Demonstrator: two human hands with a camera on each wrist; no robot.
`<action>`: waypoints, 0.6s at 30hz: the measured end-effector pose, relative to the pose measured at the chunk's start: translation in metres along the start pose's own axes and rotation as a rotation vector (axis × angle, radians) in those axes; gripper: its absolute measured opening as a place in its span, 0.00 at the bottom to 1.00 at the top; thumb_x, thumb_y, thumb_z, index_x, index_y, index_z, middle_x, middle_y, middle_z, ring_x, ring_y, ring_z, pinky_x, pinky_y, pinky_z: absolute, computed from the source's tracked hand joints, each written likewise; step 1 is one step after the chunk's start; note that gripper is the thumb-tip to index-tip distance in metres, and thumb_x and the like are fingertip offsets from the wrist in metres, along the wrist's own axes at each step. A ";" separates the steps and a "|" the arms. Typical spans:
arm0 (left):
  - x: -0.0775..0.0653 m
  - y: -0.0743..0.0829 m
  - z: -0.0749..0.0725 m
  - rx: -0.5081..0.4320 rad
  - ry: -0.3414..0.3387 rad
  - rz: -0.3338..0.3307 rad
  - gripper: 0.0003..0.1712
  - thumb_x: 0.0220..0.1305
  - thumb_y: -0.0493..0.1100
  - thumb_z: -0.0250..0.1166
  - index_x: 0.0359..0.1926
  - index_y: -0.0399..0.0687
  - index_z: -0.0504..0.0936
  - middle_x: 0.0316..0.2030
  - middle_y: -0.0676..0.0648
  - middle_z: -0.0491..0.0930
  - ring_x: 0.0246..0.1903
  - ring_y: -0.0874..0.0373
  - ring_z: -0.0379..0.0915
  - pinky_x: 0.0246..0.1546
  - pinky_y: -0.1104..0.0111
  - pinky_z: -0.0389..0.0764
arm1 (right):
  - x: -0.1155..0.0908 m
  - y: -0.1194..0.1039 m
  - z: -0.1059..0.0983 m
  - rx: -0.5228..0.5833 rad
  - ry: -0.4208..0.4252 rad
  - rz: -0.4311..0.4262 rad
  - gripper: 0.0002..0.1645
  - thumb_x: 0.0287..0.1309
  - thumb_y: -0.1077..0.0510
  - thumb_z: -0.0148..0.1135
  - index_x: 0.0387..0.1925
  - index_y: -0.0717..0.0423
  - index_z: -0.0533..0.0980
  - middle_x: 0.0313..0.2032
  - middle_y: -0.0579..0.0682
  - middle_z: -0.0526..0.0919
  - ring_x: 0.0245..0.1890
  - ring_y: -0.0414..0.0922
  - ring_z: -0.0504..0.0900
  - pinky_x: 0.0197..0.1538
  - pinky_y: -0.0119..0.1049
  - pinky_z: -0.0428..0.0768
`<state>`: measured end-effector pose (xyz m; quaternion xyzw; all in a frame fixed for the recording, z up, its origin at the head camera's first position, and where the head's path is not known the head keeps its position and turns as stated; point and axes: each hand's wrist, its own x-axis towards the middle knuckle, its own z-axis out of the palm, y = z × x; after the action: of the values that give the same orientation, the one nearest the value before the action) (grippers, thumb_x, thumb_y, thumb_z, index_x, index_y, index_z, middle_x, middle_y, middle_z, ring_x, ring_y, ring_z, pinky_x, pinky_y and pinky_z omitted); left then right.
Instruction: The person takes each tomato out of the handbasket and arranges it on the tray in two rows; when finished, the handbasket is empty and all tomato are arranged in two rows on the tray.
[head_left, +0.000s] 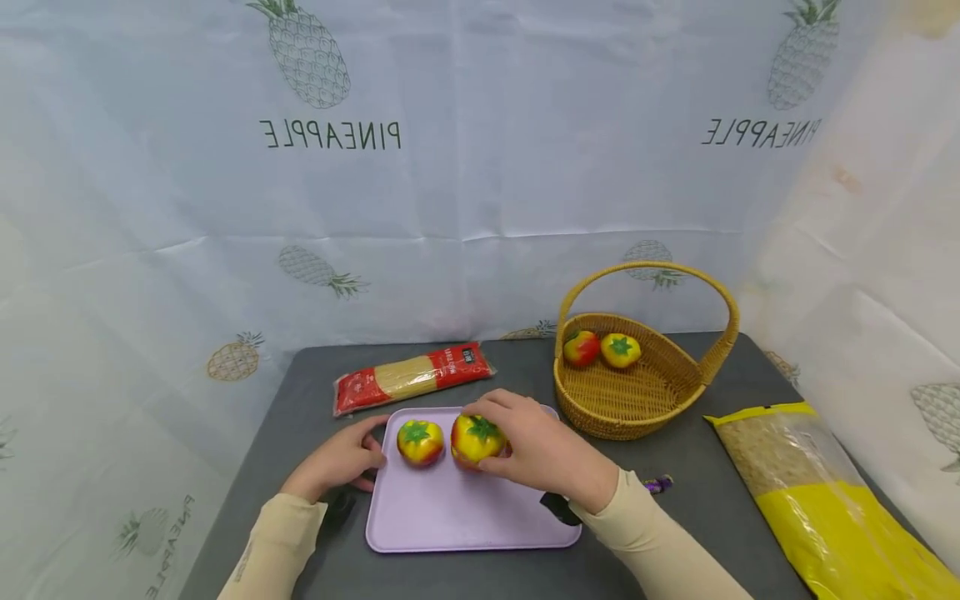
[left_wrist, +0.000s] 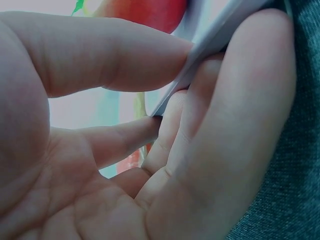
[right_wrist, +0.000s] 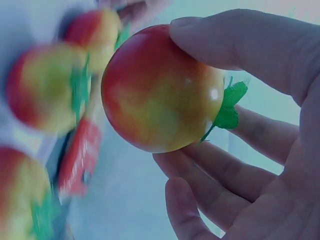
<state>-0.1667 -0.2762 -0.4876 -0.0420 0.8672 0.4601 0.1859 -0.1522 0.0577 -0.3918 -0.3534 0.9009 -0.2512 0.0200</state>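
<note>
My right hand holds a yellow-and-red persimmon with a green leafy top, thumb on one side and fingers on the other. It is over the lilac tray. Another persimmon sits on the tray's left part, and the right wrist view shows more persimmons beyond the held one, mostly covered by the right hand in the head view. At the tray's left edge, my left hand pinches the rim, its thumb on the upper side and fingers against the outside and underside.
A wicker basket with a tall handle stands at the back right, two persimmons inside. Behind the tray lies a red-ended noodle packet. A yellow bag fills the right edge. A purple item shows past the right sleeve.
</note>
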 end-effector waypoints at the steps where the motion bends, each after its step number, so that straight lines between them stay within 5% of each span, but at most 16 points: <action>1: 0.000 0.000 0.000 -0.007 0.002 0.002 0.44 0.64 0.36 0.69 0.81 0.47 0.66 0.39 0.41 0.77 0.33 0.50 0.79 0.32 0.59 0.93 | 0.002 -0.004 0.005 -0.003 -0.010 -0.015 0.35 0.59 0.51 0.82 0.67 0.44 0.80 0.61 0.43 0.82 0.55 0.43 0.82 0.62 0.43 0.86; 18: 0.003 0.000 0.000 -0.042 -0.015 0.011 0.42 0.65 0.34 0.68 0.80 0.47 0.68 0.38 0.41 0.77 0.34 0.50 0.79 0.31 0.59 0.92 | 0.021 -0.039 0.085 -0.063 -0.128 -0.144 0.35 0.58 0.52 0.81 0.67 0.40 0.81 0.62 0.41 0.82 0.54 0.39 0.81 0.64 0.37 0.84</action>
<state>-0.1693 -0.2763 -0.4887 -0.0376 0.8562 0.4793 0.1891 -0.1257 -0.0172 -0.4450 -0.4331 0.8774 -0.2004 0.0483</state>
